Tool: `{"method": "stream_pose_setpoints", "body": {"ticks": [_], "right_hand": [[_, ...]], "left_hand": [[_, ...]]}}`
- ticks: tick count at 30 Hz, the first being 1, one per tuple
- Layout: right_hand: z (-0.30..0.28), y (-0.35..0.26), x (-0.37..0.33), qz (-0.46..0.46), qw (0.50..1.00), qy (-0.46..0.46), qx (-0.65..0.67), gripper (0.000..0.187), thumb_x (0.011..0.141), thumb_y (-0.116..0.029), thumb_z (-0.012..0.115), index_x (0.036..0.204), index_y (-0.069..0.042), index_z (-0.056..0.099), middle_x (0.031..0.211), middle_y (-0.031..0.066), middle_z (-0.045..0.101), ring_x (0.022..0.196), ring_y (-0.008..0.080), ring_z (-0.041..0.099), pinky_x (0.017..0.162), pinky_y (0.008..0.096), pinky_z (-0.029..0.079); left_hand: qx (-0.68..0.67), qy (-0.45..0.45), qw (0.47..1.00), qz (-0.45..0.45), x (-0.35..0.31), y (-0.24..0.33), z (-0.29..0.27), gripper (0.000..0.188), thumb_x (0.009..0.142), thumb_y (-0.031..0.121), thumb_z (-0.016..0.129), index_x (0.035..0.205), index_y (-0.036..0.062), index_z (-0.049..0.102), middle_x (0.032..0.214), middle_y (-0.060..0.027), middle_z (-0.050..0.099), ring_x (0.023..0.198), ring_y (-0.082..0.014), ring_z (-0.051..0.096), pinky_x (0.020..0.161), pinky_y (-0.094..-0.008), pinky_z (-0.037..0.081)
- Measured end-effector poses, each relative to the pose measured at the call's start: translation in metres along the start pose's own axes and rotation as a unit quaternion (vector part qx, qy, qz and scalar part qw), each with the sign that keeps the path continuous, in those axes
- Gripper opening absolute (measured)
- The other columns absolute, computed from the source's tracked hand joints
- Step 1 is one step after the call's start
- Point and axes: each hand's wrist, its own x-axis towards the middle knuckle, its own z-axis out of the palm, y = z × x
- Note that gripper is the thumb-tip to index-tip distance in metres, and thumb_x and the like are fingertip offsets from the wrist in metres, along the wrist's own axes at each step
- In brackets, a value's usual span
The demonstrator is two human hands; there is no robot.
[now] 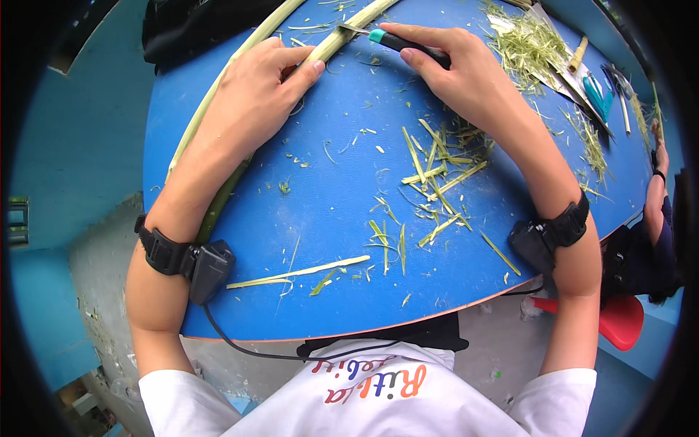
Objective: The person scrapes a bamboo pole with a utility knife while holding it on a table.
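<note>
- Blue tabletop [328, 197] filled the middle of the frame, strewn with slivers [429, 178] right of centre and a heap of fine shavings [524, 47] at upper right.
- One pale stalk [371, 14] slanted up to the top edge, just left of centre; another long stalk [251, 41] ran beside it, further left.
- Left hand [251, 91], upper left of centre, pinched the first stalk between thumb and fingers.
- Right hand [462, 65], upper right of centre, closed around a black-and-teal knife [415, 47], forefinger stretched along the handle, blade laid across the stalk just beyond the left fingertips.
- By the look of it, paring was the step in hand.
- Another stroke would have called for a firm left pinch, a shallow blade angle and fingertips clear of the edge.
</note>
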Motion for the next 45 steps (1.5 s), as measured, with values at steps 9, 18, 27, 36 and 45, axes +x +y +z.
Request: {"method": "stream_pose_setpoints", "body": {"ticks": [9,18,27,36,45], "right_hand": [[0.007,-0.002,0.006,-0.006,0.997,0.04,-0.071,0.034,0.086,-0.022,0.059,0.119,-0.017,0.067,0.089,0.0176,0.069,0.083,0.0338,0.067,0.076,0.0414,0.053],[-0.014,0.046,0.013,0.06,0.989,0.073,-0.117,0.035,0.086,-0.024,0.056,0.119,-0.016,0.067,0.102,0.0181,0.068,0.095,0.0359,0.065,0.084,0.0445,0.051],[0.0,-0.001,0.0,-0.017,1.0,-0.002,-0.014,0.036,0.087,-0.019,0.056,0.121,-0.012,0.065,0.097,0.0212,0.068,0.089,0.0378,0.065,0.081,0.0422,0.051],[0.002,0.022,0.01,0.008,0.992,0.052,-0.118,0.036,0.087,-0.024,0.056,0.121,-0.016,0.065,0.098,0.0184,0.069,0.092,0.0359,0.065,0.084,0.0442,0.051],[-0.008,0.025,0.008,0.023,0.999,0.005,-0.036,0.04,0.089,-0.019,0.056,0.128,-0.009,0.06,0.107,0.0221,0.067,0.101,0.0305,0.066,0.089,0.0362,0.049]], "left_hand": [[0.003,-0.002,1.0,-0.024,0.001,-0.002,0.001,0.034,0.092,0.031,0.06,0.11,0.0028,0.068,0.077,-0.0104,0.051,0.076,-0.024,0.053,0.071,-0.0366,0.042],[-0.052,-0.007,0.997,-0.063,-0.002,0.011,0.0,0.029,0.091,0.025,0.062,0.111,0.0043,0.069,0.073,-0.0092,0.05,0.064,-0.0186,0.051,0.061,-0.0335,0.041],[-0.094,-0.025,0.994,-0.051,-0.003,0.006,-0.002,0.031,0.092,0.026,0.061,0.111,0.0032,0.069,0.072,-0.0089,0.051,0.065,-0.0182,0.051,0.062,-0.0334,0.041],[-0.03,-0.009,0.999,-0.008,-0.005,0.011,0.0,0.032,0.091,0.026,0.062,0.112,0.0021,0.067,0.079,-0.0116,0.053,0.073,-0.0237,0.056,0.067,-0.0364,0.044],[-0.014,-0.011,1.0,-0.014,-0.01,0.017,-0.002,0.031,0.088,0.02,0.064,0.114,0.0032,0.065,0.088,-0.0109,0.056,0.077,-0.0256,0.059,0.071,-0.0367,0.047]]}}
